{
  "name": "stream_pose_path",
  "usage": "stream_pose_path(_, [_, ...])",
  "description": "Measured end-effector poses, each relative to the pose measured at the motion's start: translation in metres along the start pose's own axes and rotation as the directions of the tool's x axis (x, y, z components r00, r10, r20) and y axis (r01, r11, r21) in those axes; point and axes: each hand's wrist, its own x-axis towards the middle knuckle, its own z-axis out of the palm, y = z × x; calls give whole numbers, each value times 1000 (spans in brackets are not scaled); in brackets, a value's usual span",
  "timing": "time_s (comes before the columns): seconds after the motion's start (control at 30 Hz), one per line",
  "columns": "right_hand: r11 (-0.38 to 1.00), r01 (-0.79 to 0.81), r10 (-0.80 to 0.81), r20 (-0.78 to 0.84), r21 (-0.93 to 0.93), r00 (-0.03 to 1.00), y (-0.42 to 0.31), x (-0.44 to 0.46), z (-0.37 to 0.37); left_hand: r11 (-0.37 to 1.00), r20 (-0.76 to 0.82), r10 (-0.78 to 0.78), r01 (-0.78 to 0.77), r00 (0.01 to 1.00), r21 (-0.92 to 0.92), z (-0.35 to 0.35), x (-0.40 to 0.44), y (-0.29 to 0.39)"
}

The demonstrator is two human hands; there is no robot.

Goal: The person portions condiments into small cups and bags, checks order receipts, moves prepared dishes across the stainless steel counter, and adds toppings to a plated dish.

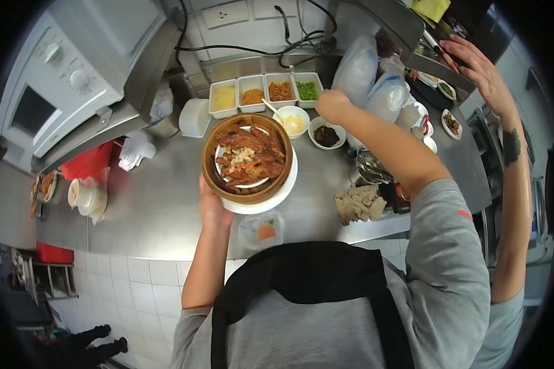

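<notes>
A round bamboo steamer (210,184) holds a white plate with browned, glazed meat (252,154) topped with chopped garlic. It sits on a larger white plate (261,206). My left hand (214,203) grips the steamer's lower left side, its fingers partly hidden beneath. My right hand (333,106) is closed, beside the tub of chopped green onion (306,90) and above a white bowl of dark sauce (326,134); what its fingers hold, if anything, is hidden. Between steamer and right hand stands a small white bowl (292,122) with a spoon in it.
Tubs of yellow paste (224,97) and orange-brown toppings (281,91) line the back. Plastic bags (356,67), a crumpled cloth (358,204) and a clear container (261,230) lie around. A microwave (68,80) stands left. Another person's hand (474,67) reaches to the shelf at right.
</notes>
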Motion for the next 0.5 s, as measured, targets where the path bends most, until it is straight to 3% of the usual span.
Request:
stream_pose_path(0.13, [982, -84, 53, 179, 170, 982, -2, -37, -36, 1000, 12, -15, 15, 1000, 21, 0, 28, -10])
stream_pose_path(0.17, [953, -182, 148, 152, 241, 977, -7, -45, -33, 1000, 5, -25, 25, 1000, 16, 0, 34, -13])
stream_pose_path(0.23, [853, -360, 341, 119, 378, 933, -20, -63, -26, 999, 43, -37, 38, 998, -13, 2, 45, -21])
stream_pose_path(0.33, [742, -494, 491, 134, 453, 861, -41, -75, -3, 998, 73, -59, 59, 996, -3, 2, 60, -33])
stream_pose_path(0.5, [530, -612, 574, 282, 587, 769, -68, -80, 11, 996, 89, -84, 82, 993, 17, -4, 72, -44])
